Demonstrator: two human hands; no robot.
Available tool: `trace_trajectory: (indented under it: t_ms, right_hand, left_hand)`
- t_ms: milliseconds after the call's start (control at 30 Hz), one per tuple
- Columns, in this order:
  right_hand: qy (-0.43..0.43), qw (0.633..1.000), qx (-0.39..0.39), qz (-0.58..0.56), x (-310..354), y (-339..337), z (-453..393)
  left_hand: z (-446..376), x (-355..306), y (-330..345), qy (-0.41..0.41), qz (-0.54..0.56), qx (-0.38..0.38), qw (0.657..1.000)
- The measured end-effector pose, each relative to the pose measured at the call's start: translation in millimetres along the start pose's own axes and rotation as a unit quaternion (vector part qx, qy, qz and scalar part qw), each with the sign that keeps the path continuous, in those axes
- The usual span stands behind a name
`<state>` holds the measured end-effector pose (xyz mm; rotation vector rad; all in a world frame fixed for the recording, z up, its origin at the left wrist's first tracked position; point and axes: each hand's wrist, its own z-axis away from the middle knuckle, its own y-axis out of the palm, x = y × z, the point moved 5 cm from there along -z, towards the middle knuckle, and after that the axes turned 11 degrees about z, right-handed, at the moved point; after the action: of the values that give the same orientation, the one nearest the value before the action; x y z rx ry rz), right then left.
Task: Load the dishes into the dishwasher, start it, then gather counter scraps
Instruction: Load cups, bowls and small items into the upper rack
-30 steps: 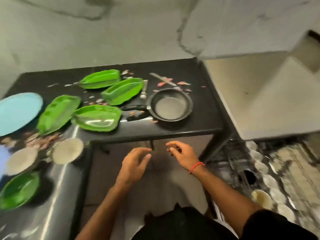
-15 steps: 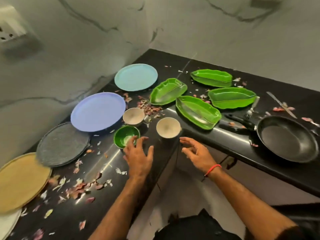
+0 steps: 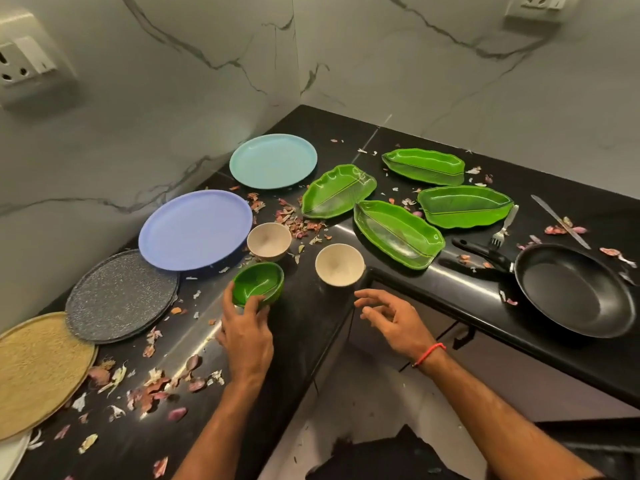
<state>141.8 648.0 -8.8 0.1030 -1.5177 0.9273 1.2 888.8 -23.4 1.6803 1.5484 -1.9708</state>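
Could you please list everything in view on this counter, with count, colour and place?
Round plates: five; teal, purple, speckled grey, tan, white sliver; along the left wall.
Leaf-shaped dishes: four, green; counter centre.
Small bowls: two beige, one green bowl; near the inner corner edge.
Frying pan: one, black; right.
Fork: one, silver; beside the pan handle.
Knife: one, silver; far right.
Onion-skin scraps: many, pink and white; scattered over the black counter.
Wall sockets: two, white.
Left hand: fingers on the green bowl's near side.
Right hand: open, near the counter edge, red thread bracelet on the wrist.
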Motion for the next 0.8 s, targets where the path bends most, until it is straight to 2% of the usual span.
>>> trace_trajectory:
  t_ms: [100,233,300,367,433,467,533,700,800]
  right_hand:
    - [-0.016,0.999,0.026,-0.039,5.3,-2.7,10.3]
    - [-0.028,0.991,0.058,-0.115,3.8,-7.6,27.5]
    - [-0.036,0.987,0.056,-0.145,0.3,-16.5,38.6]
    - [-0.045,0.984,0.036,-0.169,0.1,-32.2,52.4]
    - [-0.022,0.98,-0.014,-0.196,-7.4,-54.8,68.3]
    - [-0.006,0.976,-0.052,-0.212,-12.2,-67.5,79.1]
    - [0.017,0.961,-0.137,-0.241,-22.9,-90.0,102.6]
    - [0.071,0.886,-0.353,-0.291,-70.3,-147.9,182.1]
    - [0.127,0.833,-0.457,-0.285,-106.9,-185.2,250.9]
  left_hand:
    - [21.9,-24.9,1.4,0.038,0.155,0.067,0.985]
    - [48.5,-66.8,17.2,0.088,0.259,0.206,0.939]
    - [60.8,-85.3,33.9,0.034,0.332,0.309,0.891]
    - [72.7,-105.6,50.2,-0.043,0.404,0.406,0.819]
    - [84.3,-126.0,68.5,-0.108,0.452,0.463,0.755]
    - [89.3,-137.5,79.4,-0.124,0.459,0.477,0.739]
    - [99.3,-162.5,103.7,-0.129,0.447,0.49,0.737]
    - [147.5,-227.3,174.9,-0.086,0.343,0.513,0.782]
    - [187.7,-254.3,213.5,-0.078,0.312,0.55,0.77]
